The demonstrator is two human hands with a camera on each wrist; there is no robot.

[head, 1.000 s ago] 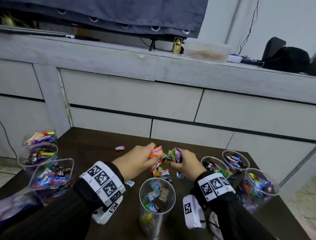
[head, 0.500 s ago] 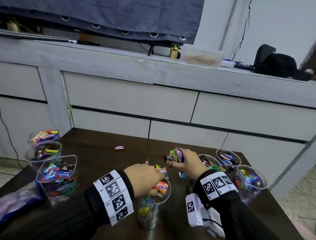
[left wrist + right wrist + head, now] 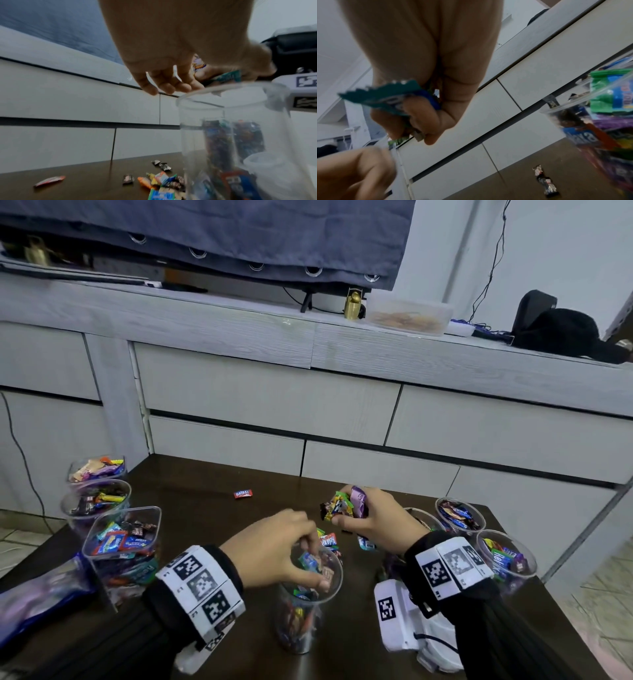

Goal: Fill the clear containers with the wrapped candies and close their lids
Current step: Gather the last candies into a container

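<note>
A tall clear cup (image 3: 301,625), partly filled with wrapped candies, stands at the table's near middle. My left hand (image 3: 313,563) hovers over its mouth, fingers curled down inside the rim. In the left wrist view the left hand (image 3: 212,79) pinches a teal-wrapped candy (image 3: 228,77) just above the cup (image 3: 231,121). Beyond the cup, my right hand (image 3: 346,506) grips a bunch of candies (image 3: 337,505) above the table. The right wrist view shows the right hand (image 3: 412,119) closed around a teal wrapper (image 3: 385,97). A loose candy pile (image 3: 329,541) lies between the hands.
A square container (image 3: 121,542) and two round cups (image 3: 96,501) of candies stand at the left edge, beside a blue bag (image 3: 34,597). More filled cups (image 3: 460,513) stand at the right. A lone red candy (image 3: 243,494) lies mid-table. White drawers (image 3: 274,405) close off the far side.
My left hand carried candy from the pile back to the tall cup and now dips its fingers into the mouth. My right hand stayed raised with its handful.
</note>
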